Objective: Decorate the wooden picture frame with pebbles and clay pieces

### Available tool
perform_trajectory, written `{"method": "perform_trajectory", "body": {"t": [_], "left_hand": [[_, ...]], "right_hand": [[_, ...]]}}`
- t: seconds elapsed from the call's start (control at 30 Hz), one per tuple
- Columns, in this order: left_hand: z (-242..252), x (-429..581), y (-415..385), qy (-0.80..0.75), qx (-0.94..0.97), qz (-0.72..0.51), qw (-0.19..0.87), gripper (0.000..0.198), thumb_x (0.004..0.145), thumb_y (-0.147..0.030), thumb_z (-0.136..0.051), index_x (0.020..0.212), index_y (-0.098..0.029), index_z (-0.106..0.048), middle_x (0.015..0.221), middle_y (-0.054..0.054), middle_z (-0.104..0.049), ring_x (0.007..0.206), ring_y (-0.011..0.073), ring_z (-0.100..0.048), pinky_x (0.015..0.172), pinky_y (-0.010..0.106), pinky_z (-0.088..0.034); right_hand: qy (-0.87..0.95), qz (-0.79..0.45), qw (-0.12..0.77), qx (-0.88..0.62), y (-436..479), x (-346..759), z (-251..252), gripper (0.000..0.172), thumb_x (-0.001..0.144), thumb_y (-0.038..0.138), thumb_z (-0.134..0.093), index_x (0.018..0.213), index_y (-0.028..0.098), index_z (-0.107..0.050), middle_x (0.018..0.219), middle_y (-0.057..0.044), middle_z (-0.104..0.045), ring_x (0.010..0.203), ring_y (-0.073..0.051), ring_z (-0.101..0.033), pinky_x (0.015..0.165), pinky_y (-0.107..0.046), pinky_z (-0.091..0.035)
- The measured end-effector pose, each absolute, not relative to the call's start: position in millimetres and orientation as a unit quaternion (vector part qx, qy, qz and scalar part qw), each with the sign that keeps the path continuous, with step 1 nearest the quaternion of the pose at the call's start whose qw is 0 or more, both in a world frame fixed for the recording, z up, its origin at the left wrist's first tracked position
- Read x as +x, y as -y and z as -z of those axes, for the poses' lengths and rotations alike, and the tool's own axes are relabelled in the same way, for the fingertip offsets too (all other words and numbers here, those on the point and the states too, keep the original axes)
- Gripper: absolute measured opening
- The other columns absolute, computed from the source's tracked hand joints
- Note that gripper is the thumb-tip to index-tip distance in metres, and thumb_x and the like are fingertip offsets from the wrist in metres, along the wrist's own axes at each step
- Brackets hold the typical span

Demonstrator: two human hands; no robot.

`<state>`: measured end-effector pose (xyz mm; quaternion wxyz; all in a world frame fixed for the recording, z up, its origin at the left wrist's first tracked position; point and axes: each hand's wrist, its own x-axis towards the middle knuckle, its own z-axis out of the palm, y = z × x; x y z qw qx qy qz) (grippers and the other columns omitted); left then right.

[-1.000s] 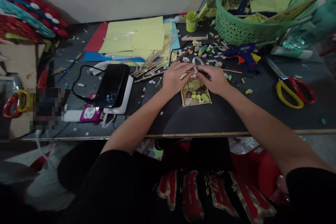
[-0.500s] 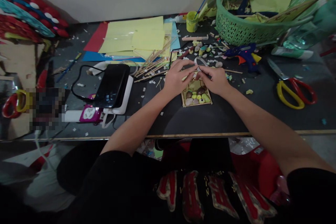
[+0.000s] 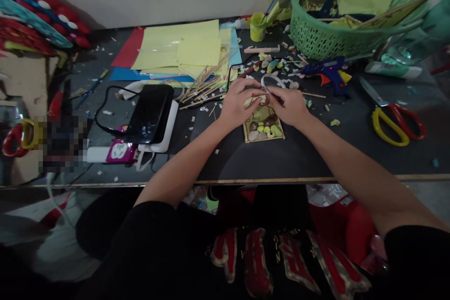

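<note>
A small stick-edged picture frame (image 3: 265,139) lies flat on the dark table before me. Yellow, brown and pale pebbles (image 3: 260,129) cover its near part, and a yellowish backing shows behind them. Over its far left side, my left hand (image 3: 236,105) curls with thumb and fingers drawn together; what sits at their tips is too small to make out. My right hand (image 3: 290,105) is closed at the far right corner, pinching a thin white strip (image 3: 270,76) that loops up between both hands. The fingers hide the frame's far edge.
Behind the hands lie loose pebbles (image 3: 270,63), wooden sticks (image 3: 202,85) and paper scraps. To the right are a blue glue gun (image 3: 326,72), scissors (image 3: 390,124) and a green basket (image 3: 312,40). Leftward are a black phone (image 3: 149,112) and yellow paper sheets (image 3: 179,42).
The white strip's loop has opened wider and now bends further to the right. Both hands stay nearly in place, with small shifts of the fingers.
</note>
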<state>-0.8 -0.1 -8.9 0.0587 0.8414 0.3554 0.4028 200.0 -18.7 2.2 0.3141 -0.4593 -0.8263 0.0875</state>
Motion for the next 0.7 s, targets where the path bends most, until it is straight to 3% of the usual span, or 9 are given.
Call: {"method": "perform_trajectory", "body": {"t": [0.13,0.3,0.43,0.7], "left_hand": [[9,-1,0,-0.356,0.842,-0.402,0.061,0.030,0.095,-0.050,-0.051,0.097,-0.025,-0.069,0.111,0.006,-0.068,0.111,0.0196,-0.060,0.101,0.043,-0.046],[9,0,2,-0.349,0.848,-0.393,0.062,0.024,0.095,-0.042,-0.052,0.089,-0.023,-0.065,0.111,0.006,-0.067,0.110,0.0202,-0.059,0.101,0.043,-0.046],[9,5,7,-0.319,0.863,-0.389,0.048,0.015,0.092,-0.032,-0.051,0.084,-0.023,-0.059,0.108,0.006,-0.066,0.109,0.0209,-0.059,0.099,0.043,-0.047],[0,2,15,-0.262,0.914,-0.311,0.006,0.022,0.098,-0.029,-0.040,0.098,-0.023,-0.061,0.116,0.006,-0.067,0.121,0.0210,-0.058,0.104,0.042,-0.047]], "right_hand": [[0.838,-0.081,0.298,-0.449,20,199,-4,0.035,0.097,0.034,-0.037,0.080,0.021,-0.064,0.066,-0.003,-0.065,0.063,-0.018,-0.059,0.063,-0.030,-0.038],[0.847,-0.055,0.309,-0.429,19,198,2,0.025,0.091,0.027,-0.043,0.079,0.021,-0.064,0.068,-0.003,-0.065,0.067,-0.019,-0.060,0.068,-0.032,-0.040],[0.849,-0.045,0.310,-0.425,19,196,3,0.020,0.082,0.023,-0.049,0.063,0.021,-0.057,0.059,-0.001,-0.058,0.061,-0.017,-0.056,0.064,-0.031,-0.037],[0.860,-0.063,0.345,-0.372,25,198,-3,0.019,0.075,0.023,-0.051,0.056,0.022,-0.050,0.053,0.001,-0.053,0.054,-0.014,-0.047,0.063,-0.031,-0.037]]}}
